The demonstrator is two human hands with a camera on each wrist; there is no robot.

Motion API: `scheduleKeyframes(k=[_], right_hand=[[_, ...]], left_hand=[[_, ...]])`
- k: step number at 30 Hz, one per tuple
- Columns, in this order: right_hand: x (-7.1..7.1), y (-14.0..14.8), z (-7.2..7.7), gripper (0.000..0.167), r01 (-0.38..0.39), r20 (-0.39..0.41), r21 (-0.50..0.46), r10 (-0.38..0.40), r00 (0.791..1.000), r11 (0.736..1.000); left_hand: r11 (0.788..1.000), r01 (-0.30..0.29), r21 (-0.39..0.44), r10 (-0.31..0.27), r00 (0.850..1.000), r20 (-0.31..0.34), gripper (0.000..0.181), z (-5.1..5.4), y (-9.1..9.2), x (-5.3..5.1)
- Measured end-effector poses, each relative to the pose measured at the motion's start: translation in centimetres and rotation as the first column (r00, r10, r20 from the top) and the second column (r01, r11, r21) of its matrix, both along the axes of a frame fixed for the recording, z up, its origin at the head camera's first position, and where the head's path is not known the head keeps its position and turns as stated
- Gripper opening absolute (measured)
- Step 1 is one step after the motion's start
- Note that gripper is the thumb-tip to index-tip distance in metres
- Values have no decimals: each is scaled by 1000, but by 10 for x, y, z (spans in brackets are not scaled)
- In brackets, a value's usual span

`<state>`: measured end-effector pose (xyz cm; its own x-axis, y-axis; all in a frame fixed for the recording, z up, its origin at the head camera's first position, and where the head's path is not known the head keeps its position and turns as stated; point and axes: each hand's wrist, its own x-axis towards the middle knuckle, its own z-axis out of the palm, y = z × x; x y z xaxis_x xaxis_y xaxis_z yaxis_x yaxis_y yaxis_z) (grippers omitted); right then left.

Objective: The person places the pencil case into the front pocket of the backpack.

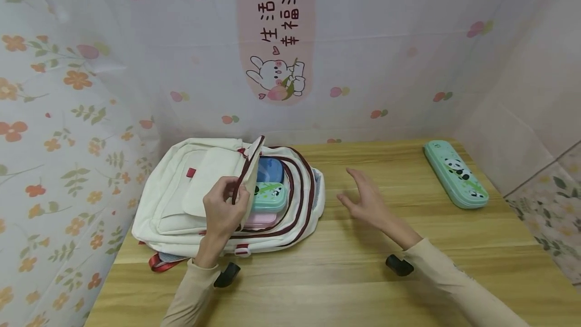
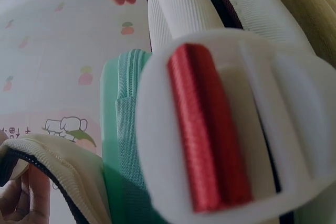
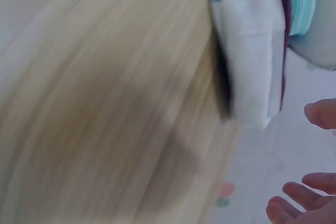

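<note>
A cream backpack (image 1: 181,191) with dark red zips lies on the table, its front compartment unzipped. My left hand (image 1: 224,206) pinches the edge of the opened flap and holds it up; the left wrist view shows the fingers at the flap (image 2: 63,166). Inside the compartment are a blue case (image 1: 271,170), a mint green panda pencil case (image 1: 272,196) and a pink item (image 1: 260,219), partly hidden by the flap. To the right of the bag, my right hand (image 1: 367,203) is in the air with fingers spread, holding nothing.
Another mint green panda pencil case (image 1: 456,173) lies at the table's right. A patterned cloth (image 1: 386,64) hangs behind the wooden table (image 1: 317,286). A red strap (image 1: 163,265) sticks out at the bag's lower left, and a white buckle (image 1: 242,251) at its front edge.
</note>
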<state>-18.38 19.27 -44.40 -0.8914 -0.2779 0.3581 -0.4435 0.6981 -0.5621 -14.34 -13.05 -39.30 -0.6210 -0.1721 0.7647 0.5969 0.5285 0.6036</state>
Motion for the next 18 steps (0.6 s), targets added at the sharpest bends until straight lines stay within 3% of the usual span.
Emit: scheduleKeyframes(k=[5, 11, 18], right_hand=[[-1, 21, -2, 73, 42, 42, 48, -44, 998, 998], [-5, 52, -3, 74, 106, 21, 57, -107, 994, 993], [-5, 84, 2, 80, 233, 111, 21, -234, 966, 972]], left_hand=[[1000, -11, 5, 11, 1000, 0, 13, -1, 0, 0], [1000, -7, 7, 7, 1000, 3, 13, 0, -1, 1], [1000, -3, 16, 3, 1000, -9, 13, -3, -1, 0]])
